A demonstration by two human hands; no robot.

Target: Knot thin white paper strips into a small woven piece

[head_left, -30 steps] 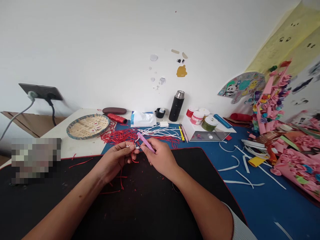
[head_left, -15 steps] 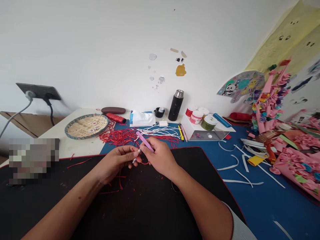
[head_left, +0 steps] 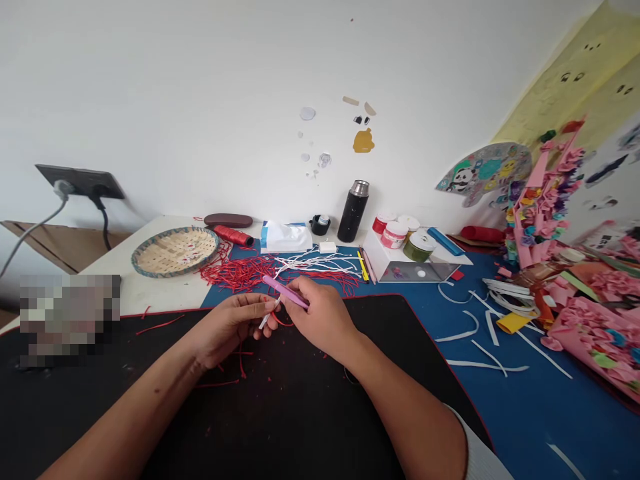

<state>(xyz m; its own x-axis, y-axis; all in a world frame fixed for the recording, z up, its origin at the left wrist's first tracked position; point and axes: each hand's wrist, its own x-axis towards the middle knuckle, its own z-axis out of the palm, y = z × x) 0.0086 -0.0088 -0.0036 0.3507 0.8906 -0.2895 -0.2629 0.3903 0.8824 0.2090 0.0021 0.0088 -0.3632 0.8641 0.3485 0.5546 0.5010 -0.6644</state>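
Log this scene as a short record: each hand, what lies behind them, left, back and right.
Left hand: pinching a white cord
Right hand: gripping a purple tool
Between hands: a red cord
Under hands: black mat
Behind hands: loose red strands and white strands
Left: woven basket
Back: black flask by the wall
Right: jars on a white box

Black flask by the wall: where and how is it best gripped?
I'd suggest a wrap grip around the middle of the flask, below its silver top, coming from the near side. Its roughly cylindrical body stands upright, which suits that. The wall lies behind it, with a small black container to its left and a white box to its right, so the front looks freest.
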